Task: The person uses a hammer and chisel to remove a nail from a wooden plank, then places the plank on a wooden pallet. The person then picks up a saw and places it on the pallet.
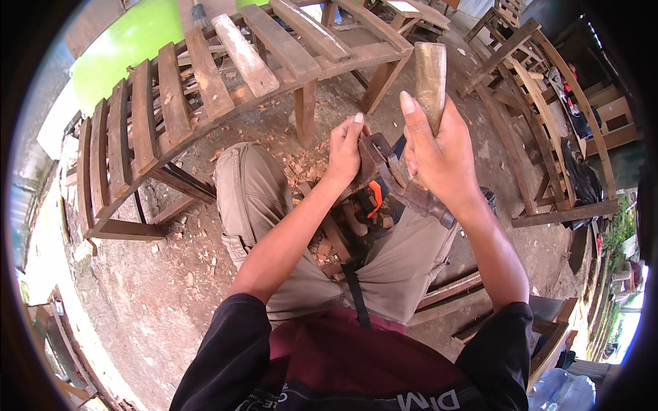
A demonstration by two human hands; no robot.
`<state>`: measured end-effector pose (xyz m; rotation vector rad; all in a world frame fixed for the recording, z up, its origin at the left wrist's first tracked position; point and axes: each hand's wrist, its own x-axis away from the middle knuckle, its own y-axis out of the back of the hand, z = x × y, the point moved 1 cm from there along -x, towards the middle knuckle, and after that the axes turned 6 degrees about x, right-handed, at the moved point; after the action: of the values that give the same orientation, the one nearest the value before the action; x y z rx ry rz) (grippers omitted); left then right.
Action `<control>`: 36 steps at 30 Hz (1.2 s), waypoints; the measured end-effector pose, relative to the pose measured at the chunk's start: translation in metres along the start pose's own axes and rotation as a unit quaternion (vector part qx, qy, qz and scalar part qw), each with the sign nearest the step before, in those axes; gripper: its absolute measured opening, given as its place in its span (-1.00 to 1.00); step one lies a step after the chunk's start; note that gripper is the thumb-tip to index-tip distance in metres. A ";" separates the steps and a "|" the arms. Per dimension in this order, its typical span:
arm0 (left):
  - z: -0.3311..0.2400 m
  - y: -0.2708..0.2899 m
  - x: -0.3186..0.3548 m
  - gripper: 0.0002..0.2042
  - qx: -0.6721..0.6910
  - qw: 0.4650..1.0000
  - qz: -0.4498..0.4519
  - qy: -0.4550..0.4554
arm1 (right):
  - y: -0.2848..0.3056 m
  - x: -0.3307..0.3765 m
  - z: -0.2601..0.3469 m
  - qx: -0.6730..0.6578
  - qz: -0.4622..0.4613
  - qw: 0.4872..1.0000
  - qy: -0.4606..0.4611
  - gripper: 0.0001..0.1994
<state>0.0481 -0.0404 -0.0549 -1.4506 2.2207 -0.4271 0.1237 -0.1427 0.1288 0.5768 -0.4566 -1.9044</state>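
Nearest me: right hand (pixel 442 154) gripping a wooden mallet (pixel 430 79); left hand (pixel 345 151) closed on a wood piece (pixel 373 154). Dirt floor (pixel 137 301) with chips; slatted bench (pixel 205 89) ahead.

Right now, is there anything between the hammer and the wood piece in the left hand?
Nothing visible. The right hand holds the hammer by its wooden handle, its metal head right beside the wood piece gripped by the left hand; whether they touch is unclear.

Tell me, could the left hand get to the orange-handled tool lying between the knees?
Probably yes, once freed. The left hand grips a small wooden piece, and the orange-handled tool lies just below it on the chip-strewn ground, partly behind the hammer head, with nothing else between them.
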 end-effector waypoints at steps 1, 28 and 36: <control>0.000 0.000 0.000 -0.53 0.002 1.000 0.001 0.001 | -0.005 0.000 -0.001 0.024 -0.011 0.999 0.025 -0.54; -0.001 -0.011 0.015 -0.74 0.003 0.999 0.035 -0.002 | 0.000 -0.038 0.001 -0.038 0.051 0.998 -0.023 -0.57; 0.002 0.005 -0.010 -0.66 0.014 1.000 0.005 -0.005 | 0.010 -0.036 0.008 -0.055 0.024 0.998 -0.003 -0.63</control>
<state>0.0489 -0.0297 -0.0571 -1.4225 2.2051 -0.4455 0.1383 -0.1123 0.1476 0.4847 -0.3634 -1.8733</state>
